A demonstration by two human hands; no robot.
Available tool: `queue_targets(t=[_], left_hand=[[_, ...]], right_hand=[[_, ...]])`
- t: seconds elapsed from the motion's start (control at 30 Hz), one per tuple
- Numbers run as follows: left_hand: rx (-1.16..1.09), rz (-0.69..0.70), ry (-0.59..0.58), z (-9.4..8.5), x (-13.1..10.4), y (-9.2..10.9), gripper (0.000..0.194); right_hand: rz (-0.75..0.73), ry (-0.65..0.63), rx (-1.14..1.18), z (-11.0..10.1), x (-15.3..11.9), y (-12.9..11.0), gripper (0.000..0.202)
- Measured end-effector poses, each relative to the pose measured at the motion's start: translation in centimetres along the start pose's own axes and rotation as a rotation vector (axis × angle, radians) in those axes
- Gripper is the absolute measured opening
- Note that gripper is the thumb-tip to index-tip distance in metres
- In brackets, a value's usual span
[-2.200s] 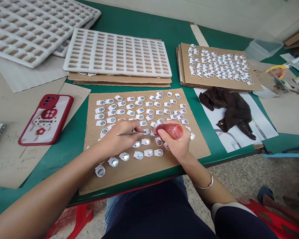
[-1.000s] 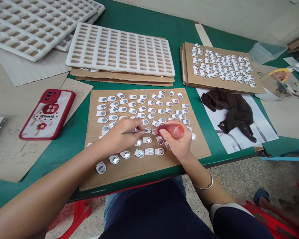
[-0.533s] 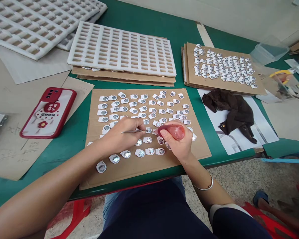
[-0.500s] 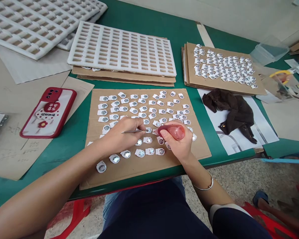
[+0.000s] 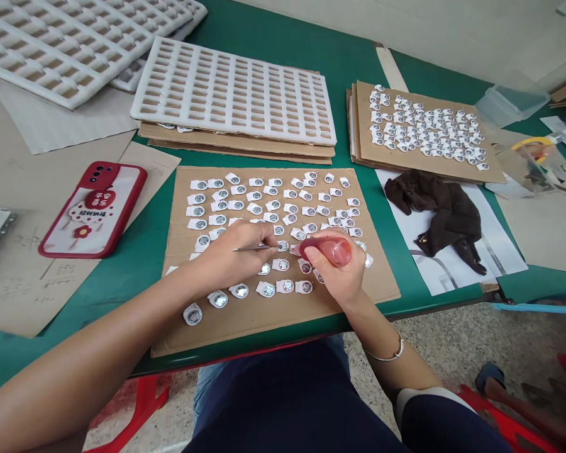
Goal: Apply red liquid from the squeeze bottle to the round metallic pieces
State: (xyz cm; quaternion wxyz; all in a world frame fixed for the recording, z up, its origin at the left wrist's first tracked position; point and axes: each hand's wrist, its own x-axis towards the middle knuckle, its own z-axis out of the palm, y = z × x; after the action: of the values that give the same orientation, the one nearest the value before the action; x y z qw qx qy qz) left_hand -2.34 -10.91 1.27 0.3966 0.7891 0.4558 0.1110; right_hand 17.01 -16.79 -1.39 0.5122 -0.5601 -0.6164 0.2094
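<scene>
Over the cardboard sheet (image 5: pixel 245 326), my left hand (image 5: pixel 231 255) is closed on thin metal tweezers (image 5: pixel 249 249), whose tips reach one of the small round metallic pieces on white tabs. My right hand (image 5: pixel 342 277) is wrapped round a soft red squeeze bottle (image 5: pixel 332 250). The bottle's narrow end points left towards that same piece (image 5: pixel 282 246); I cannot tell whether it touches. Many more such pieces lie in loose rows on the sheet, among them a metallic piece (image 5: pixel 193 314) at the front left. Both hands hide some of them.
White grid trays (image 5: pixel 236 94) lie on cardboard behind the sheet. A second cardboard stack (image 5: pixel 365 148) bears similar pieces at the back right, with dark brown cloth (image 5: pixel 453 217) in front of it. A red-cased phone (image 5: pixel 93 211) lies left; a clear plastic box (image 5: pixel 514 97) stands far right.
The view has shifted slightly. Both hands keep nearly the same place over the sheet, still holding the tweezers and the squeeze bottle.
</scene>
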Motion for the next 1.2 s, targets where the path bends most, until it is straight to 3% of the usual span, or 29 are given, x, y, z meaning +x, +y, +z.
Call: queue_targets(t=[1.2], left_hand=[[-0.091,-0.034,0.008,0.08,0.17,-0.63,0.013]], right_hand=[[-0.033,-0.017,-0.043,0.43,-0.07,-0.14,0.019]])
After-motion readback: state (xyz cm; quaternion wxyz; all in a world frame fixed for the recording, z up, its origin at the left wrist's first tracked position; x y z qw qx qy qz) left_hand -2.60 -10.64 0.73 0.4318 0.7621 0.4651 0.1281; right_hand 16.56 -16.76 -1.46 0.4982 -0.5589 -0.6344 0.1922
